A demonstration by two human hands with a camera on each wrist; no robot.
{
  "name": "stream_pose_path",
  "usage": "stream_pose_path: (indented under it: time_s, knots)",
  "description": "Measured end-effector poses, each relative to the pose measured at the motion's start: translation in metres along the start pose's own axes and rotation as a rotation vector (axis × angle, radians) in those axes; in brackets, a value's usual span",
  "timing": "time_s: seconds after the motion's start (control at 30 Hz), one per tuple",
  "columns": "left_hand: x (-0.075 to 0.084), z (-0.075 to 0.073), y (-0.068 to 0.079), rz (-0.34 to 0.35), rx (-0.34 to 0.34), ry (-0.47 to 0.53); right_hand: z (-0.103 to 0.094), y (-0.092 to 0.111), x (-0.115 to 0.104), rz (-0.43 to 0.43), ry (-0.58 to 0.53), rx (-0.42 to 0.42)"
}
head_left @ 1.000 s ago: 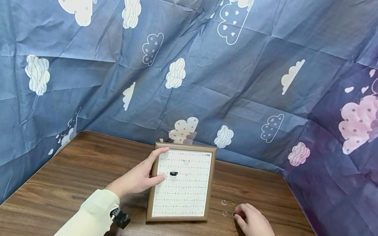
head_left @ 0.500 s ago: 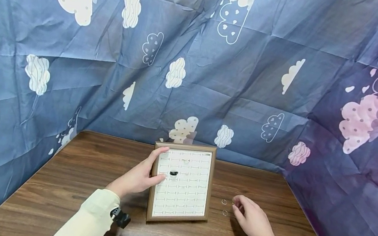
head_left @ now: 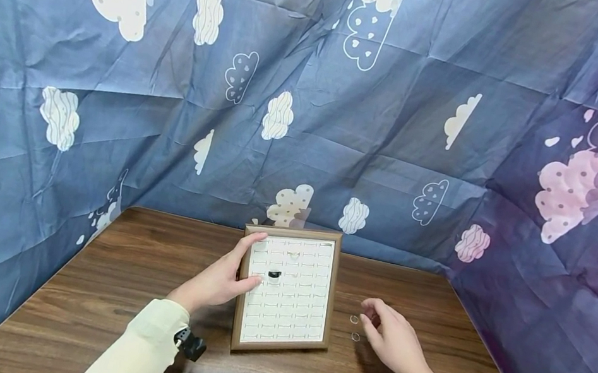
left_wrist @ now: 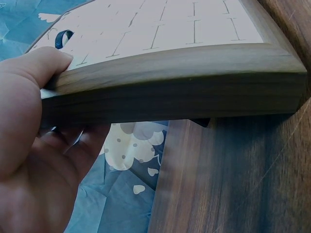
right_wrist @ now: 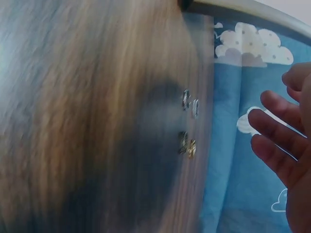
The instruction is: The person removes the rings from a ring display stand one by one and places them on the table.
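Observation:
A wooden-framed ring display (head_left: pixel 301 314) with a white slotted face stands tilted up on the table. My left hand (head_left: pixel 219 278) grips its left edge, thumb on the front, fingers behind in the left wrist view. A black ring (head_left: pixel 274 274) sits in one slot, and a gold ring (head_left: pixel 294 254) in a slot higher up. To the right of the display my right hand (head_left: pixel 394 340) hovers over the table, fingers loosely bent and holding nothing. A silver ring (right_wrist: pixel 186 99) and a gold-coloured ring (right_wrist: pixel 192 148) lie with others below it; some are hidden by the hand in the head view.
The brown wooden table (head_left: pixel 107 287) extends on both sides of the display. Blue cloud-patterned cloth (head_left: pixel 313 86) hangs behind the table and along its sides. Dark wristbands, such as the left one (head_left: pixel 190 344), sit over the cream sleeves.
My right hand has moved away from the table's front edge and leftward, passing over the rings toward the display. The left hand and the display have stayed in place.

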State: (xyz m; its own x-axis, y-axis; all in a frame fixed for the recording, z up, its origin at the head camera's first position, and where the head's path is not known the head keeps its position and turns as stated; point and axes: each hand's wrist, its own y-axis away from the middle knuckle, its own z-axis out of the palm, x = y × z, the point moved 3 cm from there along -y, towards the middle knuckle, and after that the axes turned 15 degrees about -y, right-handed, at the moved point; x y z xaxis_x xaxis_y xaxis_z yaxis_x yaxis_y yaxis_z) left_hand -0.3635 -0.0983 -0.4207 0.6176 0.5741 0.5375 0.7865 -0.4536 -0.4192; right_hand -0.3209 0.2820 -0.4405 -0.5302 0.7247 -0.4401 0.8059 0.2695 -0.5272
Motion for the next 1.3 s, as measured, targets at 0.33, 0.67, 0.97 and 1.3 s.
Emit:
stream_pose_path:
  time_s: [0.33, 0.67, 0.97, 1.3]
  knots:
    - [0.001, 0.0, 0.001, -0.005, -0.008, 0.006, 0.006, -0.01, -0.019, -0.045, -0.041, 0.031]
    - [0.0, 0.001, 0.0, -0.001, -0.01, 0.002, 0.011, -0.019, -0.03, -0.025, -0.06, 0.004]
    - [0.001, 0.0, -0.001, -0.003, -0.019, 0.006, 0.014, -0.029, -0.047, -0.124, -0.116, 0.035]
    - [0.001, -0.001, 0.0, -0.007, -0.015, 0.001, 0.021, -0.041, -0.073, -0.215, -0.225, 0.037]
